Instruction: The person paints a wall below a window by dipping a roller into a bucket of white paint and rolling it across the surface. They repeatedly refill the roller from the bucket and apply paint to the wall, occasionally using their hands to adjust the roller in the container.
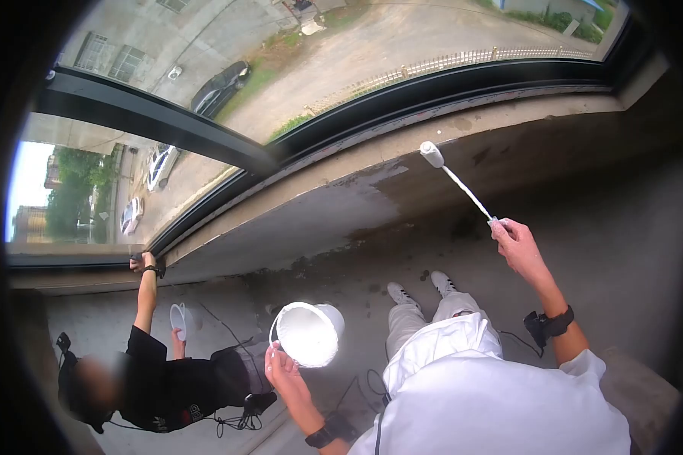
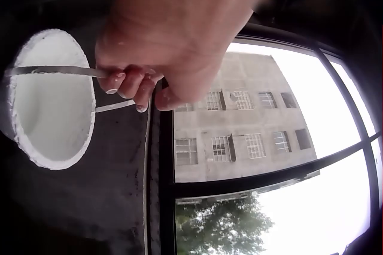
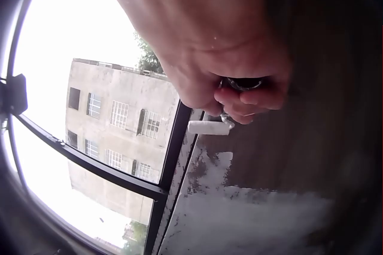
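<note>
My right hand [image 1: 520,246] grips the handle of a small paint roller [image 1: 432,155], whose shaft is coated in white. The white roller head is up at the top edge of the wall [image 1: 410,176], just below the window ledge. In the right wrist view the fingers curl round the dark handle end [image 3: 245,83]. My left hand [image 1: 287,371] holds a white bucket [image 1: 332,322] by its bail handle [image 2: 66,71], the fingers hooked round it. White paint coats the bucket's inside and rim, and its mouth faces up toward me.
A pale patch [image 1: 357,205] of paint covers part of the wall left of the roller. Dark window frames [image 1: 205,136] run above the ledge. At the left another person [image 1: 182,379] in black reaches to the ledge and holds a white bucket [image 1: 184,320]. Cables [image 1: 235,421] hang near that person.
</note>
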Demonstrator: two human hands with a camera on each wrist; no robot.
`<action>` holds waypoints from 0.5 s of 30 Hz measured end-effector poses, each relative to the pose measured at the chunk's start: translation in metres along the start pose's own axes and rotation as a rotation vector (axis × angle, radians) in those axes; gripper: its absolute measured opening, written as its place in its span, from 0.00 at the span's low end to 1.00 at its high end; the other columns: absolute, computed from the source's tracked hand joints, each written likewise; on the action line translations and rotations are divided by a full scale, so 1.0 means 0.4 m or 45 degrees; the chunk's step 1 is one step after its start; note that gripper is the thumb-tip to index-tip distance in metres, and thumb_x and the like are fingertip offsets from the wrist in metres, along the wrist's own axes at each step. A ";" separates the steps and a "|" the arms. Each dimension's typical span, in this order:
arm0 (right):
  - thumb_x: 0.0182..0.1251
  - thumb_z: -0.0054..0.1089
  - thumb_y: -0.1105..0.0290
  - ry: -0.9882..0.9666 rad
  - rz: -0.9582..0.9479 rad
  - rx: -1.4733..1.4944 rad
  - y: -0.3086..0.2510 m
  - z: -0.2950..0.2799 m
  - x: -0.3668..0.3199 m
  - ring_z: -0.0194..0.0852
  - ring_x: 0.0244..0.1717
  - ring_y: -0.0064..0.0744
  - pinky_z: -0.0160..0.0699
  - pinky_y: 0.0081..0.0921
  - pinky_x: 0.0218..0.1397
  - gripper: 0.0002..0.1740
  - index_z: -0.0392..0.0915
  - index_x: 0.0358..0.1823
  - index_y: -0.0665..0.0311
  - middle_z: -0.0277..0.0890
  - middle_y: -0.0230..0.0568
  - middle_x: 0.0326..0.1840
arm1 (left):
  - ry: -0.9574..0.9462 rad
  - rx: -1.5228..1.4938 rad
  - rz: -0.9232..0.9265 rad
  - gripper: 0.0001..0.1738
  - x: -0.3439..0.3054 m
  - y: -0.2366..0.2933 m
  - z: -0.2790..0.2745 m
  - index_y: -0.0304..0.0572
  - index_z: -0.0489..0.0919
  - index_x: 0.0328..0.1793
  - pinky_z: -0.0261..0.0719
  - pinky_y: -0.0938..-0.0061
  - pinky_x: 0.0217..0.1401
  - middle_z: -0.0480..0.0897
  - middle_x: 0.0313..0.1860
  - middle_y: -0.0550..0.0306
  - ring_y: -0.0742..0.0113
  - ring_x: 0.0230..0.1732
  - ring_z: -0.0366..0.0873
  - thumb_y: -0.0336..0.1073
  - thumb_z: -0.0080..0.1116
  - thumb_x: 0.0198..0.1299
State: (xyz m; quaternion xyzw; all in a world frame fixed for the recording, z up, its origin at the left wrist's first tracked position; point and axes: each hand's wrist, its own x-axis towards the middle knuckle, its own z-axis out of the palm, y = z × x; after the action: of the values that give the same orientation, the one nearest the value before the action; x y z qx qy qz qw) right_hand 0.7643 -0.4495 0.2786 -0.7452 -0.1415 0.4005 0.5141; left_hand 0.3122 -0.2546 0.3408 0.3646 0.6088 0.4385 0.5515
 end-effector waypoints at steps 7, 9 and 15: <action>0.75 0.54 0.47 -0.217 -0.136 -0.316 0.043 0.254 0.102 0.79 0.36 0.52 0.75 0.41 0.44 0.28 0.80 0.43 0.70 0.80 0.54 0.31 | 0.110 0.055 0.095 0.13 -0.065 0.043 -0.033 0.35 0.76 0.56 0.53 0.84 0.28 0.59 0.25 0.74 0.85 0.25 0.55 0.37 0.53 0.72; 0.75 0.54 0.47 -0.287 -0.091 -0.286 0.029 0.291 0.108 0.80 0.37 0.53 0.75 0.42 0.45 0.28 0.81 0.44 0.70 0.80 0.54 0.33 | 0.139 0.094 0.116 0.14 -0.089 0.058 -0.042 0.36 0.76 0.56 0.54 0.84 0.28 0.60 0.26 0.73 0.85 0.25 0.55 0.37 0.54 0.71; 0.76 0.54 0.49 -0.230 -0.168 -0.230 0.076 0.283 0.111 0.79 0.34 0.49 0.74 0.42 0.42 0.26 0.79 0.41 0.71 0.79 0.52 0.29 | 0.119 0.148 0.143 0.15 -0.086 0.063 -0.053 0.38 0.78 0.57 0.52 0.83 0.28 0.60 0.26 0.74 0.85 0.26 0.56 0.39 0.55 0.70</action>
State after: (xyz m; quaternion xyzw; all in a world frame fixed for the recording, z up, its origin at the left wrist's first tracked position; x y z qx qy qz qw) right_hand 0.7028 -0.3610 0.2148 -0.7383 -0.2715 0.4170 0.4553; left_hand 0.2944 -0.2807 0.3766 0.4085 0.6370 0.4492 0.4749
